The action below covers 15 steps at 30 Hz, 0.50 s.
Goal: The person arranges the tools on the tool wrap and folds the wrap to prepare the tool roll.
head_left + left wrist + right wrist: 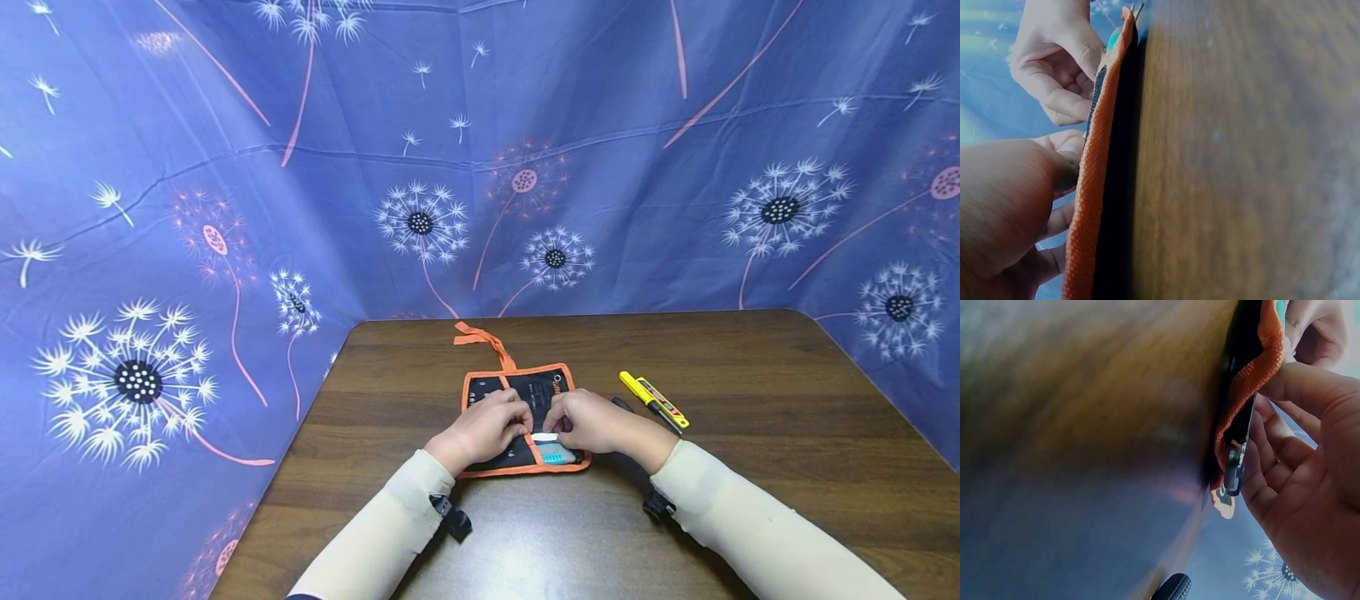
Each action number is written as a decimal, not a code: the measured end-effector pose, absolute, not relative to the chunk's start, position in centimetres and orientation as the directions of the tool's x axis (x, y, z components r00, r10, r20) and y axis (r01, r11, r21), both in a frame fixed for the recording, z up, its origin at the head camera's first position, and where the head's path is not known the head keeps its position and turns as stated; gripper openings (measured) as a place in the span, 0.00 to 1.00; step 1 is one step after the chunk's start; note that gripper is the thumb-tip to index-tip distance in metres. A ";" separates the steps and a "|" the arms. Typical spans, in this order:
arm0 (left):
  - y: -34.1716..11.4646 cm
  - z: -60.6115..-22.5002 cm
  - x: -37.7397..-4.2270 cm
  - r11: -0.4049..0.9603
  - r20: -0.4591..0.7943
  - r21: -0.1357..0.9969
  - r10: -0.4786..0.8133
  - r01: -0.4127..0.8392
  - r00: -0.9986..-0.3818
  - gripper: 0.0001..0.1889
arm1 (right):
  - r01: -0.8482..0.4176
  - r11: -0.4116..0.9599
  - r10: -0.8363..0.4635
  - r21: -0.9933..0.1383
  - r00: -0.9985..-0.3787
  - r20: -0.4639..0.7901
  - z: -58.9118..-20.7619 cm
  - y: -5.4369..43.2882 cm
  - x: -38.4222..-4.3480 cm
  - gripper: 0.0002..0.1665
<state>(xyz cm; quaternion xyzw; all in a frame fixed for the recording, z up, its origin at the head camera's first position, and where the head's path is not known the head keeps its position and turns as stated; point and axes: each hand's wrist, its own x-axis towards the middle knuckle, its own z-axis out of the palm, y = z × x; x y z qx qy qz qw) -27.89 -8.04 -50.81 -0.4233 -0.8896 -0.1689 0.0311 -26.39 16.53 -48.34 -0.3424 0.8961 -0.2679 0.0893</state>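
A black tool pouch (540, 392) with orange trim lies spread on the table. My left hand (483, 429) pinches the orange-edged pocket band near the pouch's middle. Just to its right, my right hand (596, 421) holds a small white flat piece (544, 437) at the pocket opening, between thumb and fingers; its kind is not clear. Below it, a teal-and-grey item (555, 453) sits in the pocket, partly behind the orange band. The left wrist view shows the pouch's orange border (1088, 187) edge-on beside the left thumb. A shiny metal piece (1234, 469) shows at the pouch edge in the right wrist view.
Orange tie straps (483, 337) trail from the pouch's far edge. To the right lie a yellow marker (637, 387) and a yellow flat packet (663, 402). A dark object, mostly hidden, lies under the right wrist; a black ridged end (1175, 587) shows in the right wrist view.
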 end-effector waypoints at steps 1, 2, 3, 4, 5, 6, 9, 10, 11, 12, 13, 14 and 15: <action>-8.0 -50.8 -27.9 0.584 0.196 0.276 0.744 0.764 -0.639 0.06 | -0.571 0.618 -0.665 -0.540 -0.746 0.027 -48.4 16.5 -26.4 0.09; -8.0 -50.8 -28.0 0.584 0.192 0.278 0.744 0.763 -0.640 0.06 | -0.574 0.616 -0.668 -0.539 -0.744 0.029 -48.4 16.4 -26.5 0.09; -8.0 -50.9 -28.0 0.584 0.189 0.277 0.745 0.763 -0.639 0.06 | -0.577 0.617 -0.669 -0.536 -0.742 0.030 -48.5 16.4 -26.5 0.09; -8.0 -50.9 -28.0 0.584 0.186 0.278 0.746 0.763 -0.639 0.06 | -0.578 0.619 -0.669 -0.532 -0.742 0.028 -48.6 16.4 -26.5 0.09; -7.9 -50.9 -28.0 0.585 0.184 0.278 0.746 0.762 -0.640 0.06 | -0.577 0.621 -0.668 -0.531 -0.743 0.026 -48.6 16.5 -26.6 0.09; -8.0 -50.9 -28.0 0.585 0.183 0.278 0.746 0.762 -0.640 0.05 | -0.576 0.621 -0.668 -0.531 -0.744 0.025 -48.6 16.5 -26.6 0.09; -8.0 -51.0 -28.1 0.584 0.187 0.277 0.746 0.763 -0.639 0.05 | -0.565 0.633 -0.659 -0.529 -0.752 0.016 -48.6 16.7 -26.6 0.09; -8.0 -51.0 -28.1 0.584 0.188 0.279 0.746 0.763 -0.639 0.05 | -0.563 0.633 -0.657 -0.531 -0.754 0.016 -48.6 16.7 -26.5 0.09; -8.0 -51.0 -28.1 0.583 0.188 0.279 0.746 0.763 -0.639 0.05 | -0.564 0.632 -0.657 -0.532 -0.754 0.018 -48.6 16.8 -26.5 0.09; -8.0 -51.1 -28.1 0.583 0.188 0.280 0.746 0.763 -0.639 0.06 | -0.564 0.632 -0.656 -0.531 -0.754 0.021 -48.6 16.9 -26.5 0.09; -8.0 -51.1 -28.1 0.583 0.188 0.279 0.746 0.763 -0.639 0.06 | -0.564 0.633 -0.654 -0.531 -0.756 0.022 -48.6 17.1 -26.5 0.09; -8.0 -51.1 -28.1 0.582 0.186 0.282 0.746 0.762 -0.639 0.06 | -0.561 0.632 -0.652 -0.534 -0.758 0.025 -48.5 17.2 -26.4 0.09; -8.0 -51.1 -28.1 0.583 0.185 0.283 0.746 0.761 -0.640 0.06 | -0.557 0.634 -0.647 -0.536 -0.762 0.026 -48.4 17.4 -26.4 0.09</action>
